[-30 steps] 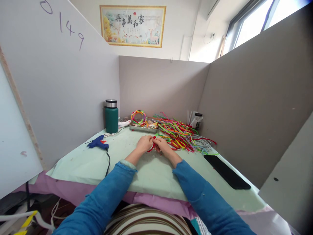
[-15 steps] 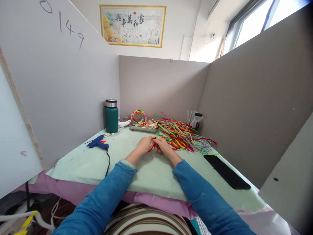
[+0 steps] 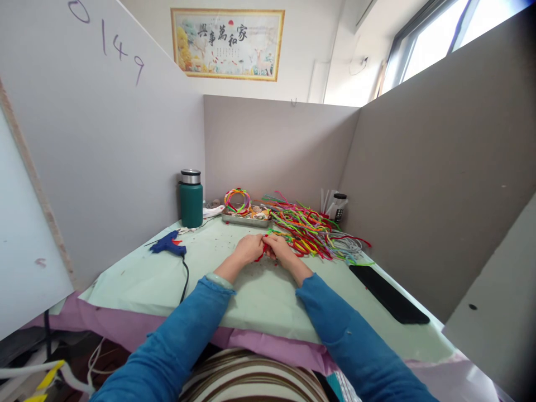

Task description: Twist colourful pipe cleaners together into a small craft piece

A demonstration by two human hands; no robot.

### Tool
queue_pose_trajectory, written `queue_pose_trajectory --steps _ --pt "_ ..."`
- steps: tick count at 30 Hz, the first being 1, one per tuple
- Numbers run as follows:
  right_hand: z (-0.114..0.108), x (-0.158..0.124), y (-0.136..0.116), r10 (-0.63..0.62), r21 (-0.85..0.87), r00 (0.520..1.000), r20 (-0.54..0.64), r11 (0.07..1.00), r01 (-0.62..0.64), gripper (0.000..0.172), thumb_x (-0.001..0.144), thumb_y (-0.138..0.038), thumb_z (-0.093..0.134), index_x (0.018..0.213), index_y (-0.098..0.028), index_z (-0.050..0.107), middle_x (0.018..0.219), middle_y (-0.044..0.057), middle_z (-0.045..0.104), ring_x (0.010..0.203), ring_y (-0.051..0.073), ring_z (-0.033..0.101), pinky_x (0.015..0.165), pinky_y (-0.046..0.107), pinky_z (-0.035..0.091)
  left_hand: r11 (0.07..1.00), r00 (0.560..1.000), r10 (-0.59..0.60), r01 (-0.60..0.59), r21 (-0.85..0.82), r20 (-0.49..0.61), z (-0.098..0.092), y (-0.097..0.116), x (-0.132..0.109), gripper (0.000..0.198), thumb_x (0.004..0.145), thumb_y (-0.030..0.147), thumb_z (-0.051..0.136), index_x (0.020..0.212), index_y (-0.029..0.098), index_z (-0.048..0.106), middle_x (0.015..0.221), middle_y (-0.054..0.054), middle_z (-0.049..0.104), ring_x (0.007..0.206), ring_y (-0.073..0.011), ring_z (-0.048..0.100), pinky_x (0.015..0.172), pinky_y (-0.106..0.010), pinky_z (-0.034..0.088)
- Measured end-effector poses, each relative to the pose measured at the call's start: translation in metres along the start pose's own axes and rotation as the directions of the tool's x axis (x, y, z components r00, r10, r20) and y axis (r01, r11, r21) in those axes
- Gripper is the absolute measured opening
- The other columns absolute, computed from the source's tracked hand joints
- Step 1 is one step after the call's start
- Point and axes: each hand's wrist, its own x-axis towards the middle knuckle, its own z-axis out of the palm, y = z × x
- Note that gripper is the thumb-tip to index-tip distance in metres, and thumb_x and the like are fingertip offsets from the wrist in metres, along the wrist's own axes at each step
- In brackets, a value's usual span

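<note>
My left hand point(image 3: 248, 248) and my right hand point(image 3: 280, 248) meet above the middle of the table. Between them is a small red fuzzy strand point(image 3: 265, 246), pinched by the fingers of both hands; part of it hangs below the fingertips. Its full shape is hidden behind the fingers. Just beyond my right hand lies a large pile of coloured pipe cleaners point(image 3: 304, 223), mostly red, green, yellow and orange. A metal tray point(image 3: 246, 220) behind my hands holds small pieces, with a ring of coloured strands point(image 3: 237, 201) standing at it.
A blue glue gun point(image 3: 168, 243) with a black cord lies on the left of the pale green table cover point(image 3: 268, 307). Behind it stands a green bottle point(image 3: 191, 204). A black flat object point(image 3: 389, 294) lies at the right. Grey partitions point(image 3: 276, 145) enclose the table.
The red strand between my fingers has shifted slightly, with a little more red showing near the fingertips. Both hands are in nearly the same place.
</note>
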Motion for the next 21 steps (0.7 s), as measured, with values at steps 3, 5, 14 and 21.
queue_pose_trajectory --steps 3,5,14,21 --pt "0.0 0.0 0.0 -0.012 -0.02 1.0 0.0 1.0 0.012 0.032 0.078 -0.043 0.049 0.056 -0.018 0.048 0.041 -0.004 0.047 0.031 0.007 0.035 0.033 0.02 0.023 1.0 1.0 0.012 -0.012 0.017 -0.002 0.001 0.0 -0.001 0.035 0.087 0.025 0.031 0.1 0.016 0.063 0.1 -0.011 0.068 0.092 -0.0192 0.062 0.081 -0.027 0.044" --pt "0.0 -0.001 -0.001 -0.022 -0.039 1.0 0.0 0.999 0.022 0.033 0.078 -0.043 0.049 0.056 -0.018 0.048 0.041 -0.004 0.047 0.031 0.007 0.035 0.033 0.02 0.024 1.0 1.0 0.019 -0.019 0.025 -0.014 0.001 -0.001 -0.001 0.035 0.087 0.024 0.032 0.1 0.017 0.063 0.099 -0.011 0.068 0.091 -0.0195 0.062 0.081 -0.028 0.044" --pt "0.002 -0.005 -0.009 -0.059 -0.08 0.998 -0.02 0.995 0.057 0.038 0.078 -0.049 0.05 0.056 -0.018 0.047 0.041 -0.004 0.045 0.034 0.007 0.037 0.034 0.02 0.025 0.998 0.998 0.02 -0.016 0.06 -0.056 0.003 -0.004 -0.002 0.033 0.088 0.028 0.033 0.1 0.02 0.063 0.098 -0.01 0.068 0.091 -0.0199 0.062 0.08 -0.028 0.044" --pt "0.003 -0.007 -0.013 -0.094 -0.05 0.995 -0.036 0.994 0.092 0.042 0.08 -0.052 0.047 0.054 -0.019 0.045 0.039 -0.004 0.043 0.034 0.007 0.035 0.035 0.021 0.025 0.997 0.999 0.012 -0.008 0.074 -0.044 0.003 -0.003 -0.001 0.04 0.092 0.034 0.026 0.1 0.018 0.062 0.098 -0.012 0.068 0.089 -0.0215 0.063 0.077 -0.03 0.045"
